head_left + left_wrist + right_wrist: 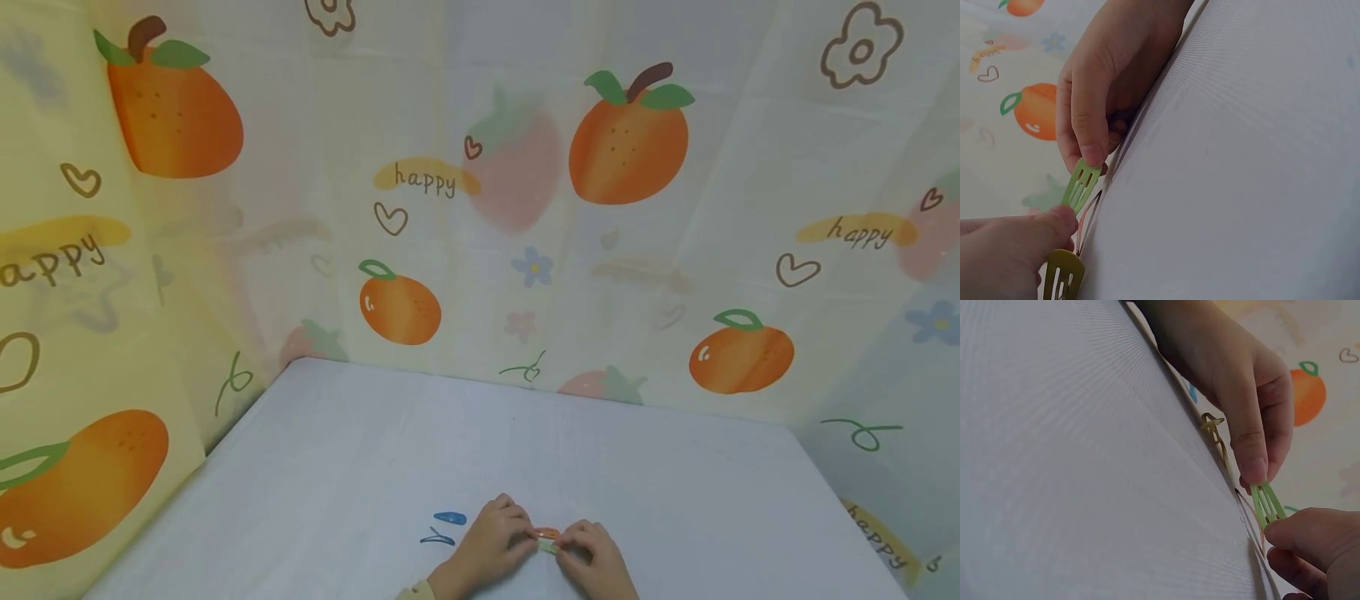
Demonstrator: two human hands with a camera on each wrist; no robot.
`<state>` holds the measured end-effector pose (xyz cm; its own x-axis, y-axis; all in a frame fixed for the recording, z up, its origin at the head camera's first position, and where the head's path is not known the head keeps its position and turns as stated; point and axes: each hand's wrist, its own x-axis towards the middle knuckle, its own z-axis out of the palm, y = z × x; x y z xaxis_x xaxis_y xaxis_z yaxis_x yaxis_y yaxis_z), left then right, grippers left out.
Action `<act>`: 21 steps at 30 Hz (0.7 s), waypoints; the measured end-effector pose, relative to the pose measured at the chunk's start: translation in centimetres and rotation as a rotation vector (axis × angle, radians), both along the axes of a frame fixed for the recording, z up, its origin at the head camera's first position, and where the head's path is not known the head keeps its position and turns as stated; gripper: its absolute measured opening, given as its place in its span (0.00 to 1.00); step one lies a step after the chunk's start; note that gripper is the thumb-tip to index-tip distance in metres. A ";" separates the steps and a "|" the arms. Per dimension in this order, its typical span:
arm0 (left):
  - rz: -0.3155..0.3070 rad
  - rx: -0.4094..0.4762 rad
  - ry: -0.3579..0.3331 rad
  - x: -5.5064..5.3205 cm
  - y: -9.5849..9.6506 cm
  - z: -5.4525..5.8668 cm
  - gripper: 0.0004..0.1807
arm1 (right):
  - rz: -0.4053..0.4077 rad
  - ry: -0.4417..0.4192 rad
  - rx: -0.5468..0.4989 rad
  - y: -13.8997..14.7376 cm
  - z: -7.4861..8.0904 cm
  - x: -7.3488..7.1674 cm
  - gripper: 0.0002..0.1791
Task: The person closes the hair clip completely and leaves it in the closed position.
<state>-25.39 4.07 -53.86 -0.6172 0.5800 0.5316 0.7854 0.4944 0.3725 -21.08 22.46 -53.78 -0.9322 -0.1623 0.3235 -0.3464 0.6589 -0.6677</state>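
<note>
A light green snap hair clip (1082, 182) spans the gap between my two hands. My left hand (491, 537) pinches one end between thumb and fingers, and my right hand (596, 554) pinches the other. Both thumbs (1254, 469) show on the clip in the right wrist view. Just beyond it, an orange hair clip (547, 532) lies on the table. Beside my left hand is an olive-yellow hair clip (1063, 275), its two parts sprung apart in the right wrist view; in the head view my left hand hides it.
Left of my left hand, a blue hair clip (450, 517) and a dark blue one (437, 538) with its parts spread lie on the white table (360, 450). A curtain (637, 275) printed with fruit and hearts hangs along the back and sides.
</note>
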 end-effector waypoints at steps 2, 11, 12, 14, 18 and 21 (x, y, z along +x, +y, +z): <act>-0.011 -0.008 -0.016 0.0 0.0 0.1 0.08 | 0.004 -0.007 -0.003 0.0 0.0 0.0 0.04; -0.022 -0.025 -0.017 0.1 0.0 0.3 0.08 | 0.007 -0.038 -0.006 -0.1 0.3 0.2 0.04; -0.022 -0.026 -0.021 0.1 0.0 0.2 0.08 | 0.008 -0.040 -0.009 -0.1 0.4 0.2 0.04; -0.022 -0.030 -0.025 0.0 0.0 0.1 0.08 | 0.014 -0.047 -0.013 -0.1 0.4 0.2 0.05; -0.027 -0.032 -0.029 -0.1 -0.1 0.0 0.08 | 0.037 -0.021 -0.023 -0.2 0.6 0.2 0.05; -0.041 -0.018 -0.036 -0.1 -0.1 0.1 0.08 | 0.041 0.031 -0.031 -0.2 0.8 0.3 0.05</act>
<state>-25.47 4.01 -53.72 -0.6109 0.6148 0.4988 0.7917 0.4688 0.3917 -20.82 22.26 -53.03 -0.9146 -0.1892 0.3573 -0.3930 0.6230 -0.6763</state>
